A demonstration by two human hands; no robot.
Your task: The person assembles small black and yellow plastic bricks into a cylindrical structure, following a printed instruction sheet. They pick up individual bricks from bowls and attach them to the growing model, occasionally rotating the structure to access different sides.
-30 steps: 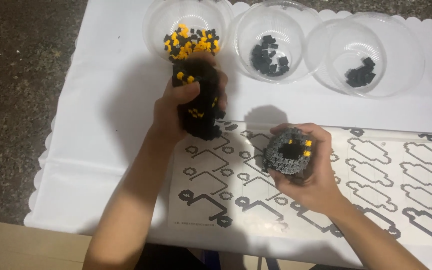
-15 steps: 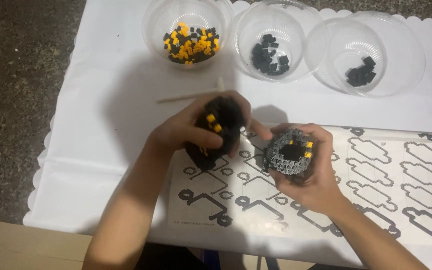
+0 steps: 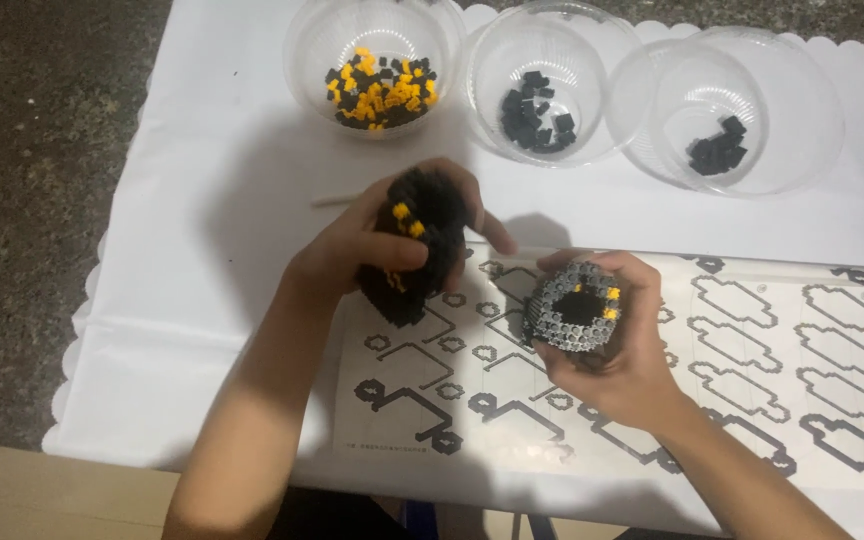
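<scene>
Black micro-brick body with yellow studs (image 3: 414,245) sits clamped in the left hand (image 3: 372,250), fingers closed around it above the printed instruction sheet (image 3: 752,350), tilted toward its mate. The right hand (image 3: 612,350) cups a grey ring-shaped brick section (image 3: 574,305) over the sheet, fingers curled shut, hollow end upward so its opening shows.

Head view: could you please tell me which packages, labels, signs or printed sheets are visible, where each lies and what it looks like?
Instruction sheet: flat on the white table cover, under both hands; a wide white rectangle with rows of black and grey outline diagrams.
No packages, signs or screens are visible.
</scene>
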